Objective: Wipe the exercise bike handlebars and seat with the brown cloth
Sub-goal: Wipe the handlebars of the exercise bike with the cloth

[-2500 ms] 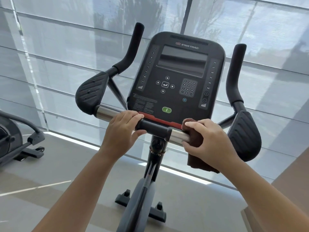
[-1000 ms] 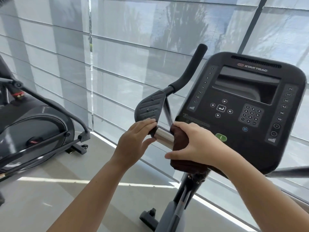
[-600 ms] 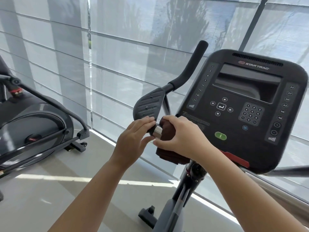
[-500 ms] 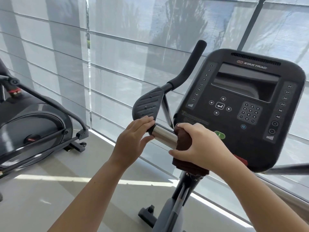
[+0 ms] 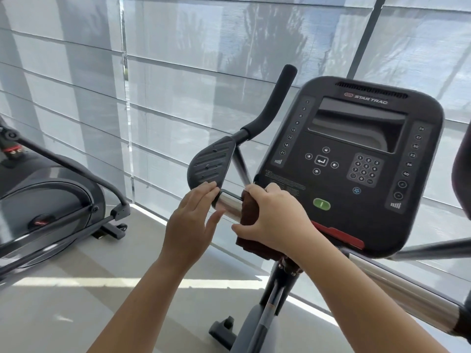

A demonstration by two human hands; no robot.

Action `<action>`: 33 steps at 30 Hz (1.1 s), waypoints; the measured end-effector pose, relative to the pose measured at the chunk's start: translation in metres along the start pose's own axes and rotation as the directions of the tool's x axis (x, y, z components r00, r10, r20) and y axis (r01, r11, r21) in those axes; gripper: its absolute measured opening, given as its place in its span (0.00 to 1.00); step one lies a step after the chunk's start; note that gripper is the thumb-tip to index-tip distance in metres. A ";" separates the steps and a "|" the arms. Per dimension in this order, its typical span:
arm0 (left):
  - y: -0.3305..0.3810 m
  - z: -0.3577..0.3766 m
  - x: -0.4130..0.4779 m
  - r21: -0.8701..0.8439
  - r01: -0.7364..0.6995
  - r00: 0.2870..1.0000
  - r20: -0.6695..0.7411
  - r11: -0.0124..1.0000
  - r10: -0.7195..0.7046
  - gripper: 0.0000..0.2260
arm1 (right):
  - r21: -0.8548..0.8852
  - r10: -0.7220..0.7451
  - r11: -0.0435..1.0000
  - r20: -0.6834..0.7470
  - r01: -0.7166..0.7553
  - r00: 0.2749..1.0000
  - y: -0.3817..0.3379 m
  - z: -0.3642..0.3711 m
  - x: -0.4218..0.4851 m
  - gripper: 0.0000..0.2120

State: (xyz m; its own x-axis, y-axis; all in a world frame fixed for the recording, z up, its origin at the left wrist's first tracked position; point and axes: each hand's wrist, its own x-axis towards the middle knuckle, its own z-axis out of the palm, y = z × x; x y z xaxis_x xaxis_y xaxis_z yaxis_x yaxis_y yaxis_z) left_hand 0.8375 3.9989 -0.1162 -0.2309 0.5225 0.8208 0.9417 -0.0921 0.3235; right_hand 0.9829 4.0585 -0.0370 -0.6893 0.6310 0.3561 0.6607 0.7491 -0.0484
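Note:
The exercise bike's chrome handlebar (image 5: 227,203) runs across below the black console (image 5: 356,159). My right hand (image 5: 275,220) is wrapped around the bar with the brown cloth (image 5: 251,225) folded over it; cloth hangs below my palm. My left hand (image 5: 193,220) sits at the bar's left end, fingertips touching the underside of the black elbow pad (image 5: 210,165), fingers loosely apart and thumb under the chrome. The curved black grip (image 5: 274,105) rises behind the pad. The seat is out of view.
A second exercise machine (image 5: 48,200) stands on the floor at the left. Window blinds (image 5: 178,72) fill the background. The bike's post and base foot (image 5: 257,324) are below my arms. The right elbow pad (image 5: 462,171) shows at the frame's right edge.
Over the last seconds my right hand moved the cloth from the bar's right part to its left part, then slid back and forth there. My left hand loosened, fingers opening.

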 end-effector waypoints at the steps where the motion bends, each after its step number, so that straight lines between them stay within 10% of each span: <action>1: 0.002 -0.002 -0.001 0.024 -0.006 1.000 0.006 1.000 0.005 0.18 | -0.021 0.018 1.000 0.022 -0.018 1.000 0.007 -0.004 -0.007 0.30; 17: 0.112 0.029 -0.021 -0.082 -0.209 0.970 0.113 0.975 0.217 0.18 | -0.218 0.092 0.972 0.018 -0.086 0.996 0.067 -0.041 -0.099 0.32; 33: 0.191 0.037 -0.054 -0.133 -0.101 0.987 0.114 0.986 0.116 0.18 | -0.012 0.239 0.970 -0.099 -0.241 0.966 0.118 -0.067 -0.161 0.25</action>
State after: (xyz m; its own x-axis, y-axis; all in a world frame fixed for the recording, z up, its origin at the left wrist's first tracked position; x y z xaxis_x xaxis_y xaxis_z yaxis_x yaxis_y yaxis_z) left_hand 1.0389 3.9846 -0.1164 -0.0906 0.6014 0.7938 0.9194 -0.2559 0.2988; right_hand 1.1918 4.0320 -0.0374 -0.4789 0.7683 0.4247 0.8109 0.5725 -0.1213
